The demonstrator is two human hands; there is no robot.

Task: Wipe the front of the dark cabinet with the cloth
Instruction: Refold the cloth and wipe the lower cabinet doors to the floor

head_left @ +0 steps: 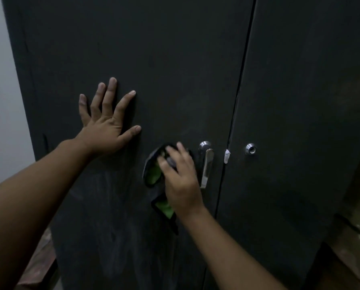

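The right hand (180, 181) pressed the green-and-dark cloth (154, 176) flat against the dark cabinet's left door (174, 70), beside the lever handle (206, 164); the left hand (105, 126), fingers splayed and empty, apparently braced the door.

Cloth (154, 174) mostly hidden under blurred right hand (180, 181).
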